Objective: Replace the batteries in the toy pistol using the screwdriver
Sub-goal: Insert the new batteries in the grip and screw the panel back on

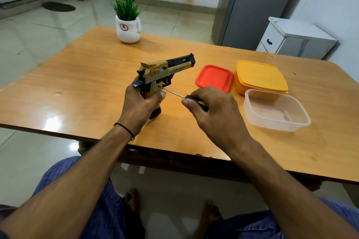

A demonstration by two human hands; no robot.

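Left hand (138,104) is wrapped round the grip of the toy pistol (165,69), which stands butt down on the table (77,83), muzzle pointing right. Screwdriver (172,92) tip meets 1 screw point on the grip. Right hand (211,110) is closed round the handle. Judgement: pistol light, rigid plastic, possibly slippery; best braced by the grip

Left hand (138,104) grips toy pistol (165,72) upright on wooden table (77,83) | right hand (211,108) holds screwdriver (186,97), tip at pistol's grip | right of pistol: red lid (214,77), orange box (260,76), clear tub (275,110) | behind pistol: potted plant (128,21)
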